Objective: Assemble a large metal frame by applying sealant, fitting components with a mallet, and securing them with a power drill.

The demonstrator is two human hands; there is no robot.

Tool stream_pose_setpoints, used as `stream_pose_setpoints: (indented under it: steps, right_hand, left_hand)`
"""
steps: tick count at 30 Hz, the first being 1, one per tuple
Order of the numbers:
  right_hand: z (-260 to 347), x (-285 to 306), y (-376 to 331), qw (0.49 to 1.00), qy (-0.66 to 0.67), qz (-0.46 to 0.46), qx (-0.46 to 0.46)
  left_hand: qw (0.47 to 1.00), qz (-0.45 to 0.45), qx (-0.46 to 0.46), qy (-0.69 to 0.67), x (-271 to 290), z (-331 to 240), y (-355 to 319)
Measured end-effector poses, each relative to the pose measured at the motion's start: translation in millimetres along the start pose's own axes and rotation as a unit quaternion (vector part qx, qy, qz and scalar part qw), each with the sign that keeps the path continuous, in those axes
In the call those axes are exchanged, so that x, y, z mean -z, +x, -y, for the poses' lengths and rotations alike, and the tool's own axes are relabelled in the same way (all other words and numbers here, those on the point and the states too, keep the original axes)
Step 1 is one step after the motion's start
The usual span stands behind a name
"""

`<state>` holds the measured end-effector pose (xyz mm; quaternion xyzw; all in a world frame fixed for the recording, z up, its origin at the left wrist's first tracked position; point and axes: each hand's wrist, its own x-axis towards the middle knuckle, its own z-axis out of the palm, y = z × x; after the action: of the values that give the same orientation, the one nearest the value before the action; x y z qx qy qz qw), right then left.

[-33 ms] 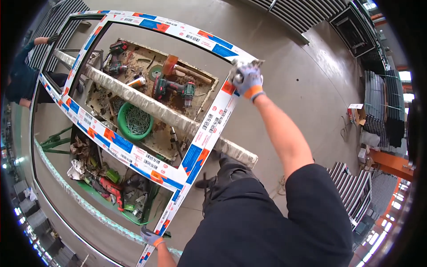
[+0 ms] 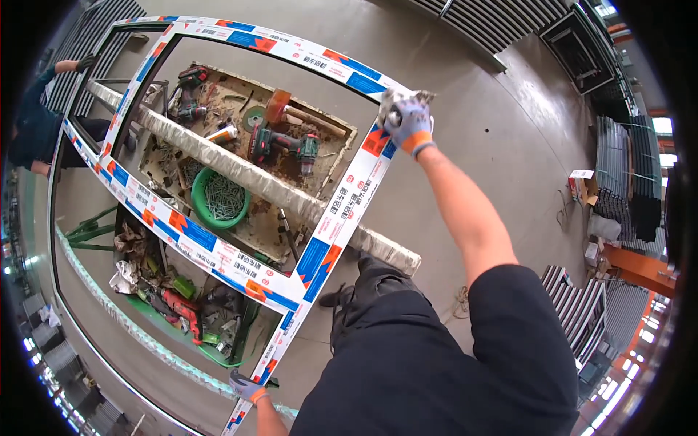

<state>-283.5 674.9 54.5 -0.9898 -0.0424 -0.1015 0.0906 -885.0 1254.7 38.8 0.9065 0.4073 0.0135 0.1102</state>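
A large window frame (image 2: pixel 340 207), wrapped in white, blue and orange printed film, lies across padded bars before me. My right hand (image 2: pixel 411 126), in a grey glove with an orange cuff, is closed on a crumpled pale rag (image 2: pixel 388 107). It presses the rag to the frame's far right corner. My left hand (image 2: pixel 249 387), gloved alike, grips the near end of the same frame side, its fingers curled over the edge.
Beneath the frame, a tray (image 2: pixel 338 134) holds a cordless drill (image 2: pixel 283 145), a mallet (image 2: pixel 278 105) and a green bowl (image 2: pixel 200 200) of screws. A padded bar (image 2: pixel 233 163) crosses under the frame. Another person (image 2: pixel 36 123) stands at the far left, one gloved hand on the frame.
My right hand has shifted slightly to the right with the rag at the corner. My left hand stays in place on the frame.
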Motion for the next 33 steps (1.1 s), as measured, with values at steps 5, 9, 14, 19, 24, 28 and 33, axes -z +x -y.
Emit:
stream_pose_setpoints:
  steps: [5, 9, 14, 19, 24, 28, 33]
  right_hand:
    - [-38.9, -21.6, 54.8, 0.994, -0.023, -0.023, -0.106]
    - [-16.1, -0.1, 23.7, 0.989, -0.091, 0.003, -0.119]
    - [44.5, 6.5, -86.2, 0.992, -0.114, -0.005, -0.055]
    - [74.3, 16.0, -110.7, 0.989, -0.066, 0.129, -0.032]
    - [-0.9, 5.0, 1.8, 0.977, -0.140, 0.058, -0.151]
    - [-13.3, 19.4, 41.5, 0.975, -0.119, 0.088, -0.165]
    - [-17.8, -1.9, 49.3, 0.968, -0.127, 0.063, -0.207]
  left_hand:
    - [1.000, 0.014, 0.007, 0.026, 9.8, 5.5, 3.6]
    - [1.000, 0.015, 0.009, 0.023, 24.7, 29.8, -12.6]
    - [1.000, 0.014, -0.002, 0.012, 24.3, 36.2, -9.7]
    - [0.999, 0.014, 0.021, 0.027, 25.9, 21.1, -14.5]
    - [0.994, 0.003, 0.069, -0.084, 18.4, 26.2, -21.3]
    - [0.997, 0.016, 0.000, 0.070, 22.8, 13.6, -18.7]
    - [0.998, 0.010, 0.013, 0.055, 25.2, 19.5, -20.3]
